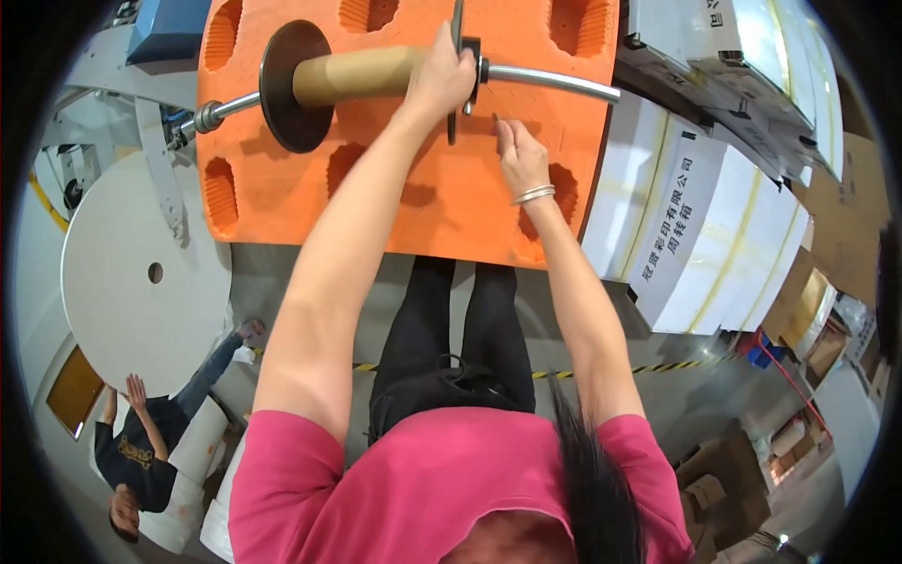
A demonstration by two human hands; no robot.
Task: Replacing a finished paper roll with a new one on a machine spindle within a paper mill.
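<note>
A metal shaft (554,81) lies across an orange plastic pallet (423,221). It runs through a brown cardboard core (357,73). At the core's left end stands a round dark disc (282,86); a second dark disc (456,122), seen nearly edge-on, is at its right end beside a black collar (473,56) with a small screw or lever. My left hand (440,77) is closed around the right disc at the core's end. Below the collar, my right hand (522,158) pinches a small, thin dark piece, too small to name, apart from the shaft.
White cartons (709,235) with yellow tape stand stacked right of the pallet. On the left are a big pale roll (141,273) with a centre hole and a grey machine frame (155,160). Another person (141,451) is at the lower left. Striped tape (648,369) crosses the floor.
</note>
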